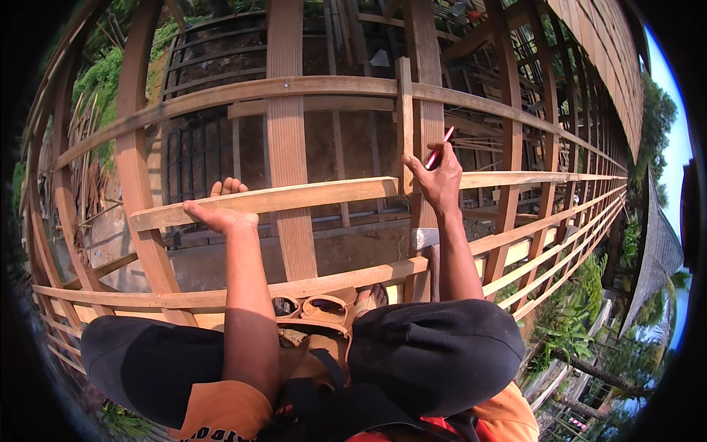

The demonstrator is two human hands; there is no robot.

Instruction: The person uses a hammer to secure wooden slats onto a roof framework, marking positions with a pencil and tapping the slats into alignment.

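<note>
The left hand (pixel 230 216) cups a long, pale wooden batten (pixel 331 194) from below, near its left end. The thumb lies along the front, and the other fingers curl close together over the back edge. This batten crosses the wide, reddish-brown wooden rafter (pixel 291 140); how its right end sits is hidden.

The right hand (pixel 440 179) pinches a slim red pen (pixel 440 146) between its fingers, with the thumb against a short, upright pale wooden stick (pixel 404 121). The stick crosses an upper pale batten (pixel 339 85), beside the left edge of a second reddish-brown rafter (pixel 425 66).

Should the left fingers loosen, the batten could slip down the frame. A bump from the wrist could tilt the stick, and a slack pinch could drop the pen through the gap. The hatchet-like tool with a grey metal head (pixel 425 237), at the second rafter's lower end, might slide if knocked.
</note>
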